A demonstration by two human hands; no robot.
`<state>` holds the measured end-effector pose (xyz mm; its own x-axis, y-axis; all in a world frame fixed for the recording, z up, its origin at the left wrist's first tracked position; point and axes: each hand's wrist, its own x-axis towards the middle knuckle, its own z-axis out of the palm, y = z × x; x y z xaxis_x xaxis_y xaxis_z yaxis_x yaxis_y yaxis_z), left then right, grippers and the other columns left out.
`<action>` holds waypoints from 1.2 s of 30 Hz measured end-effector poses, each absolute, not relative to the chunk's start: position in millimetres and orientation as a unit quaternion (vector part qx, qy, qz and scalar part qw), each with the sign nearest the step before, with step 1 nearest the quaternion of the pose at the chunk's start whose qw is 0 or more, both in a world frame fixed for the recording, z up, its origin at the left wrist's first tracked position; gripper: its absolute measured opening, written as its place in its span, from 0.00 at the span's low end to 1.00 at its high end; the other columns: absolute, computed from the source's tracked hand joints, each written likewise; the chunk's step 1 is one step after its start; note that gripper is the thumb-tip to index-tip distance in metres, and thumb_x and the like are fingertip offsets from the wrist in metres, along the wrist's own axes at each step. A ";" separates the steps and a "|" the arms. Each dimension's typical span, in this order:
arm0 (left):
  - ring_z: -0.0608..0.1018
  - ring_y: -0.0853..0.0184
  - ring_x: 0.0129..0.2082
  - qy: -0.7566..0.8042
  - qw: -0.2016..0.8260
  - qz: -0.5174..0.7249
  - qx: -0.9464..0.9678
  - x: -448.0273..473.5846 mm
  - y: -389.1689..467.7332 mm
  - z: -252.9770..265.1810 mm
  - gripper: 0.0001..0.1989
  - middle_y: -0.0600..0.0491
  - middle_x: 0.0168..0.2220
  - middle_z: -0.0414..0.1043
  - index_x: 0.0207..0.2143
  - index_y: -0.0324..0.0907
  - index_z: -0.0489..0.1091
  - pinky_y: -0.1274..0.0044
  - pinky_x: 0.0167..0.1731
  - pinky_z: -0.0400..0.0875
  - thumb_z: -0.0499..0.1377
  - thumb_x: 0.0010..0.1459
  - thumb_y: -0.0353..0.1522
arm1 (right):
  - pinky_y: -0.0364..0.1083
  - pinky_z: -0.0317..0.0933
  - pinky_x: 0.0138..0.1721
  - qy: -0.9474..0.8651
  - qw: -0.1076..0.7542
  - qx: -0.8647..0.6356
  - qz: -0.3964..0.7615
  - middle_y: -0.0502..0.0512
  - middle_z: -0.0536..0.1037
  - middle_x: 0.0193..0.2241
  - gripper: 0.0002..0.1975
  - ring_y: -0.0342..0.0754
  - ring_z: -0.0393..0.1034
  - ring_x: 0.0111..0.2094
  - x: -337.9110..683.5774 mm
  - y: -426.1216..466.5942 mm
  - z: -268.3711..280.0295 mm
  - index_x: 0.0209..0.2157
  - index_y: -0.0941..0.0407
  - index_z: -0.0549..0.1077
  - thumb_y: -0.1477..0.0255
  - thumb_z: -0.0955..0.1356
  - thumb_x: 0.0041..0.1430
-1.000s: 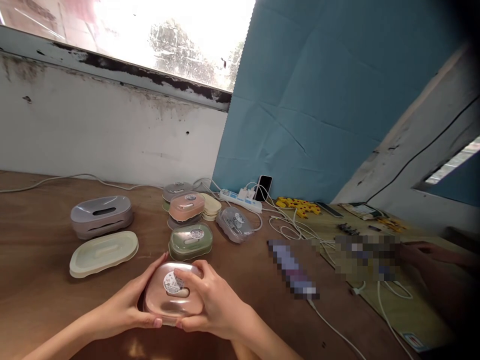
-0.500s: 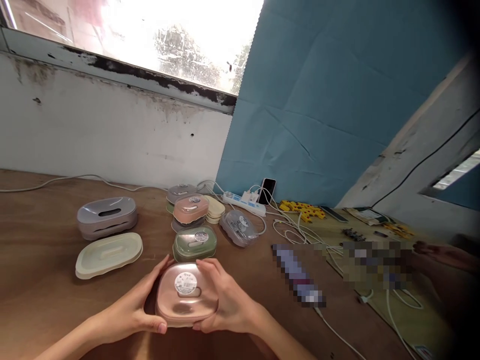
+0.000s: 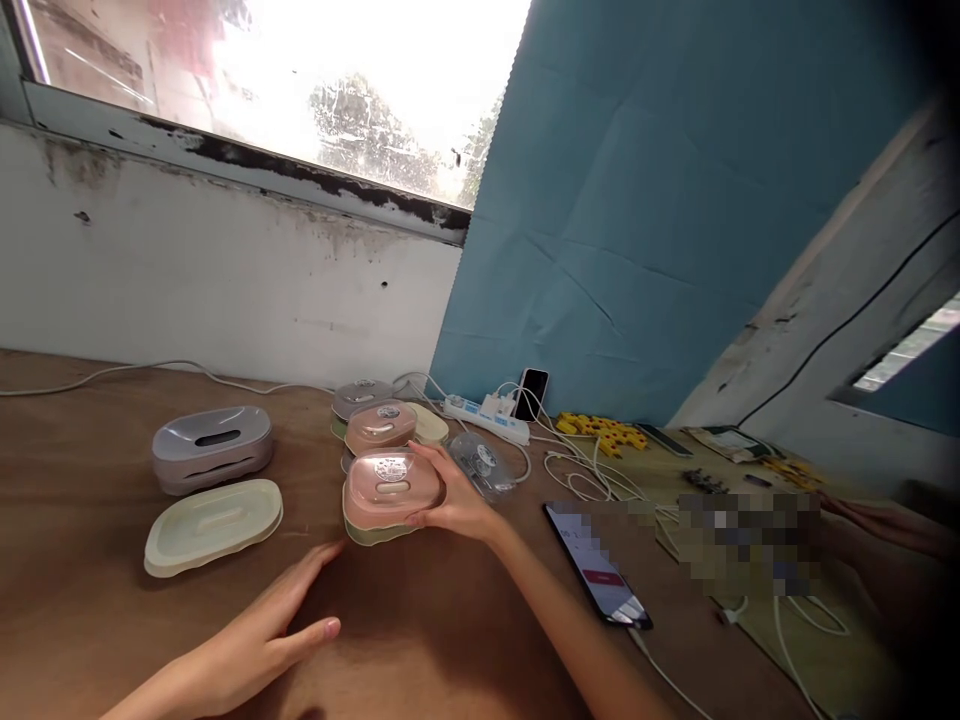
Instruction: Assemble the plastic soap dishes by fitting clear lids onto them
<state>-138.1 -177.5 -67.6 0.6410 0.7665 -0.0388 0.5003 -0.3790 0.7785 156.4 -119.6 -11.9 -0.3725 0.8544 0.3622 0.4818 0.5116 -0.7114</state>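
Note:
My right hand (image 3: 459, 502) grips the right end of a pink soap box (image 3: 375, 488) with a clear lid and a round label. Beneath it shows the rim of a green soap box (image 3: 369, 536); the pink one appears to rest on top. My left hand (image 3: 274, 635) is off the boxes, fingers stretched and thumb apart, over the bare table just to the front left. Behind the held box stands another pink soap box (image 3: 381, 425). A clear-lidded grey soap box (image 3: 480, 465) lies to the right of my right hand.
At left are a grey slotted box (image 3: 214, 450) and a cream tray (image 3: 214, 525). More boxes (image 3: 360, 395) stand at the back by a power strip (image 3: 487, 418) and cables. A phone (image 3: 596, 565) lies right. Another person's hand (image 3: 885, 525) is at far right.
The pink soap box moved forward from between both hands onto the green one. My left hand let go and stayed nearer me, while my right hand went forward with the box.

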 end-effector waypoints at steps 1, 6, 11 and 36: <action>0.52 0.53 0.66 0.387 0.386 0.167 0.821 -138.2 -176.7 -69.5 0.35 0.50 0.68 0.44 0.66 0.46 0.46 0.57 0.62 0.47 0.51 0.62 0.48 | 0.56 0.49 0.62 -0.791 0.363 -0.424 0.252 0.58 0.59 0.59 0.49 0.59 0.54 0.61 156.1 -120.9 -13.6 0.62 0.48 0.56 0.63 0.78 0.40; 0.54 0.52 0.65 0.380 0.328 0.172 0.848 -141.5 -174.5 -82.8 0.34 0.49 0.67 0.45 0.66 0.47 0.47 0.57 0.60 0.50 0.52 0.62 0.46 | 0.58 0.43 0.65 -0.794 0.375 -0.448 0.168 0.59 0.50 0.66 0.45 0.58 0.43 0.67 163.2 -141.3 -7.0 0.65 0.49 0.47 0.61 0.72 0.52; 0.58 0.55 0.64 0.385 0.280 0.217 0.852 -143.8 -173.6 -100.6 0.31 0.52 0.66 0.50 0.66 0.50 0.48 0.60 0.60 0.54 0.51 0.63 0.44 | 0.59 0.49 0.62 -0.690 0.443 -0.572 0.004 0.60 0.61 0.58 0.27 0.56 0.54 0.62 200.0 -153.0 -11.7 0.59 0.50 0.58 0.65 0.66 0.59; 0.73 0.62 0.54 0.321 0.188 0.186 0.909 -135.4 -171.8 -62.4 0.16 0.52 0.56 0.69 0.54 0.51 0.63 0.71 0.54 0.69 0.50 0.65 0.37 | 0.54 0.43 0.64 -0.511 0.493 -0.661 0.242 0.62 0.52 0.66 0.49 0.55 0.48 0.66 246.2 -149.1 -71.2 0.64 0.55 0.46 0.54 0.71 0.47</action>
<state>-135.4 -171.8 -62.4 0.7252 0.6534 0.2173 0.5133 -0.7233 0.4618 246.2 -149.1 -71.2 0.3606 0.9143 0.1844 0.4374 0.0088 -0.8992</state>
